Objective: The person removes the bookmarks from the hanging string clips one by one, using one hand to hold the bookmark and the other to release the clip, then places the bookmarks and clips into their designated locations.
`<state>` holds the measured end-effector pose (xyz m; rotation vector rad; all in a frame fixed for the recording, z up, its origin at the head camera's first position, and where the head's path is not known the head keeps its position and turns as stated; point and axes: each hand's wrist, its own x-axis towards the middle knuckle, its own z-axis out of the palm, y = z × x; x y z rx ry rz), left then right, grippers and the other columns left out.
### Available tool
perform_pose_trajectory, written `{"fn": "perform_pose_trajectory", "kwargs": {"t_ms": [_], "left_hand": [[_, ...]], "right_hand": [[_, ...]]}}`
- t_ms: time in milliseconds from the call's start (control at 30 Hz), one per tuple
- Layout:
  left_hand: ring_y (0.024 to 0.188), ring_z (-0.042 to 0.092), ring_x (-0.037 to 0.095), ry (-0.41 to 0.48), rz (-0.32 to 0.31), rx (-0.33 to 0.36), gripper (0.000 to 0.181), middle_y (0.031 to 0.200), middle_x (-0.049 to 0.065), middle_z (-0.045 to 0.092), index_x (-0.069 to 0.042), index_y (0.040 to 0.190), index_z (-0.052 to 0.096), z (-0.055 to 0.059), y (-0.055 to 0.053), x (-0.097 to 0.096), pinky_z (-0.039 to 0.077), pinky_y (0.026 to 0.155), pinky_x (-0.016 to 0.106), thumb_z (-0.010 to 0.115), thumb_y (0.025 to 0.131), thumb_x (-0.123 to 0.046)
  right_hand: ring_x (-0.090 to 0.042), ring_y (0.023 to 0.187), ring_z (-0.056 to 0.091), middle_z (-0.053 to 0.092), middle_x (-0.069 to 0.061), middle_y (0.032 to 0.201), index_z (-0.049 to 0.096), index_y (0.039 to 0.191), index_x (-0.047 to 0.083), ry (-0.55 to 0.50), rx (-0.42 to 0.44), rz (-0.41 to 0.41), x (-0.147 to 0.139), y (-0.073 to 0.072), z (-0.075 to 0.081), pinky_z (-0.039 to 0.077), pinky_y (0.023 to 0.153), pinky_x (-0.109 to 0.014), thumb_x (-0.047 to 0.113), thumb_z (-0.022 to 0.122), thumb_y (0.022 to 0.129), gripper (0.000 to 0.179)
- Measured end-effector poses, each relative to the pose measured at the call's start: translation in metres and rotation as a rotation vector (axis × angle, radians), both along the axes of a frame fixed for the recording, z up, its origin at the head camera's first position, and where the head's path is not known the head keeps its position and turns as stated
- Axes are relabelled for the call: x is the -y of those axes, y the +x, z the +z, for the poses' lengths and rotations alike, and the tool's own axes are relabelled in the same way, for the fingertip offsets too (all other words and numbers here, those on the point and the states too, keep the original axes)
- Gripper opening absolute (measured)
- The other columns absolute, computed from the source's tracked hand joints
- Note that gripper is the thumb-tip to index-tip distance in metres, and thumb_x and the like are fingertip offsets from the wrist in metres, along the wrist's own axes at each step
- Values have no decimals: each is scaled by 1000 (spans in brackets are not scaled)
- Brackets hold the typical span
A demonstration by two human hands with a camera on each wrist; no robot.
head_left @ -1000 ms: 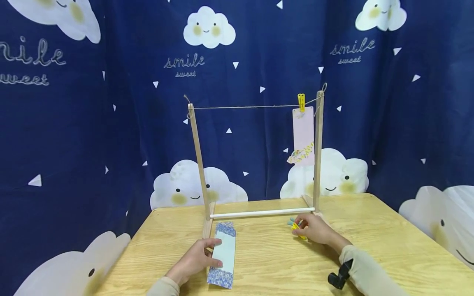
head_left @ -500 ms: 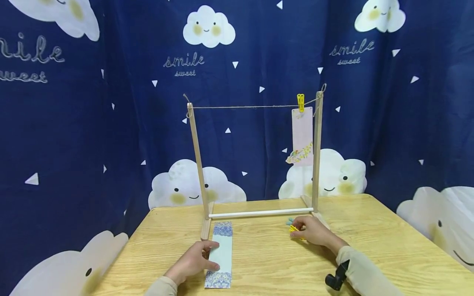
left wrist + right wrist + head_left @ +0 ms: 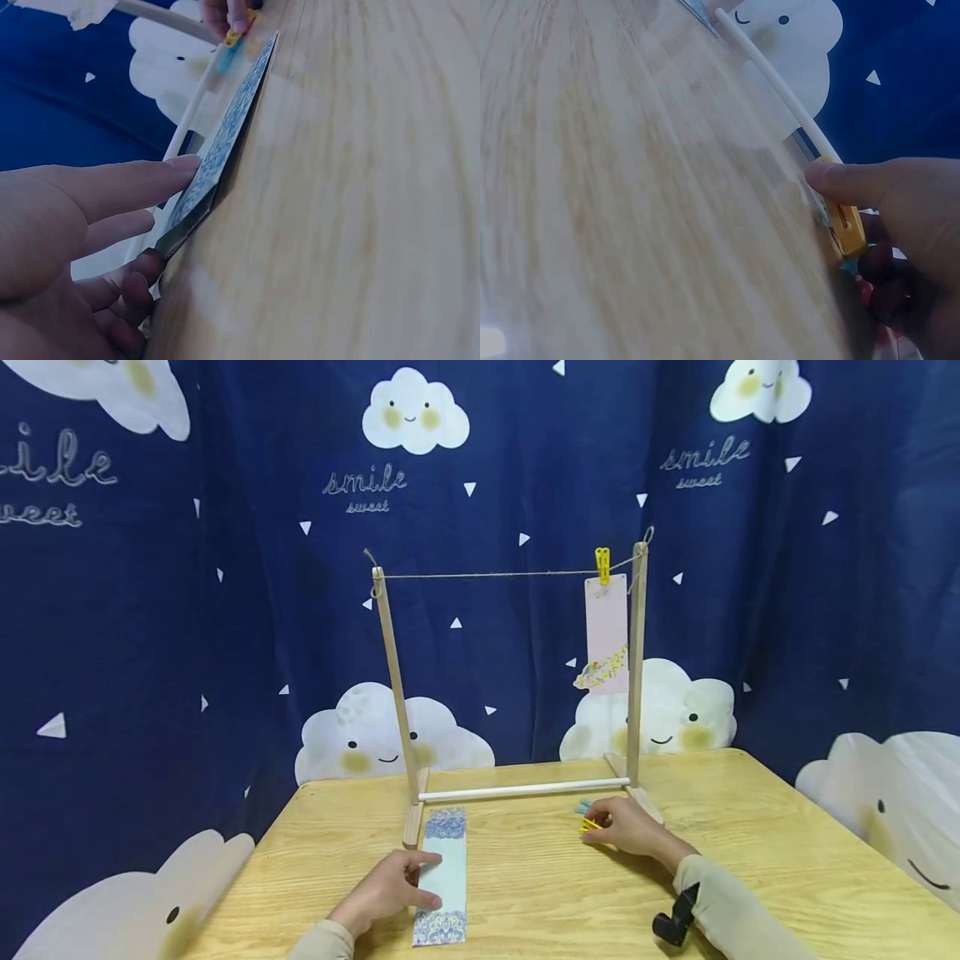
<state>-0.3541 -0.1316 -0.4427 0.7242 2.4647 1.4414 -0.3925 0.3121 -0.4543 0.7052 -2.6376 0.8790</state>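
Observation:
My left hand (image 3: 386,887) grips the left edge of a pale mint card (image 3: 450,868) with blue lacy bands at both ends. In the left wrist view the thumb lies on top of the card (image 3: 225,146) and fingers are under its edge, which tilts up off the wood. Farther right, my right hand (image 3: 633,828) pinches a yellow clothespin (image 3: 589,827) low over the table; thumb and fingers partly cover the clothespin (image 3: 846,229) in the right wrist view. Just behind it lies light-blue clothespin-like material (image 3: 582,807), partly hidden.
Behind the hands stands a wooden frame (image 3: 636,668) with a white bottom rod (image 3: 525,791). A string (image 3: 487,575) spans its posts. Near the right post, another yellow clothespin (image 3: 602,566) holds a pink card (image 3: 606,631) on the string. A blue cloud-print curtain (image 3: 487,643) hangs behind the table (image 3: 540,877).
The mint card has turned slightly to stand straighter in the left hand. My right hand has shifted a little, and the yellow clothespin in it now lies more level. The head view has drifted slightly.

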Motion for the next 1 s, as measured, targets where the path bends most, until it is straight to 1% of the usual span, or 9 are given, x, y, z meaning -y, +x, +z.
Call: {"fn": "perform_pose_trajectory", "kwargs": {"t_ms": [100, 267, 333, 433, 500, 533, 733, 867, 1000], "left_hand": [[75, 42, 20, -15, 6, -1, 64, 79, 3, 44, 4, 138, 62, 0, 0, 0, 36, 58, 25, 88, 80, -4], [75, 42, 21, -67, 31, -5, 65, 80, 4, 45, 2, 136, 64, 2, 0, 0, 36, 62, 29, 90, 78, -5], [81, 46, 22, -91, 41, -11, 63, 88, 6, 52, 1, 135, 66, 4, 1, 0, 43, 68, 33, 91, 78, -7], [94, 51, 28, -119, 51, -21, 60, 106, 13, 59, 0, 132, 68, 5, 0, -1, 51, 80, 45, 92, 78, -10], [103, 51, 30, -130, 55, -22, 60, 117, 17, 59, -1, 132, 69, 6, 1, -2, 51, 88, 52, 93, 77, -12], [104, 51, 31, -133, 58, -19, 61, 117, 17, 59, -2, 132, 69, 6, 1, -3, 51, 89, 53, 93, 77, -12], [97, 47, 29, -144, 68, 1, 62, 108, 13, 54, -3, 133, 69, 6, 1, -4, 48, 82, 45, 94, 76, -14], [100, 48, 30, -142, 63, -8, 62, 111, 16, 56, -2, 133, 69, 7, 2, -4, 50, 84, 49, 93, 77, -14], [81, 45, 22, -110, 50, 10, 62, 90, 7, 50, 1, 133, 67, 9, 2, -5, 46, 68, 37, 92, 77, -11]], "right_hand": [[-4, 71, 49, 56, 11, 77, 74, 92, 12, 6, 4, -13, -1, 0, -2, 43, 62, -25, 25, 88, 84, 20], [-6, 70, 49, 58, 10, 78, 76, 96, 8, 16, 15, -31, 2, 0, -2, 44, 62, -26, 25, 87, 85, 23], [-6, 70, 49, 58, 10, 78, 76, 97, 8, 24, 16, -35, 3, 0, -2, 43, 62, -26, 27, 87, 86, 24], [-6, 69, 48, 58, 10, 77, 76, 98, 9, 37, 4, -40, 3, 1, -2, 43, 61, -26, 28, 87, 85, 25], [-6, 68, 48, 57, 10, 76, 75, 97, 9, 39, 1, -47, 1, 3, -2, 42, 60, -26, 27, 87, 85, 25], [-6, 67, 48, 57, 10, 75, 75, 97, 9, 40, 1, -48, 1, 3, -2, 42, 60, -26, 27, 87, 85, 25], [-7, 68, 47, 56, 10, 76, 75, 98, 10, 42, 13, -58, 1, 3, -4, 41, 60, -26, 28, 87, 85, 25], [-7, 68, 48, 57, 10, 77, 75, 100, 10, 41, 17, -56, 1, 3, -3, 42, 60, -26, 28, 87, 85, 26], [-7, 69, 48, 57, 10, 77, 75, 100, 10, 51, 20, -59, 1, 3, -1, 42, 61, -26, 29, 87, 85, 27]]}}
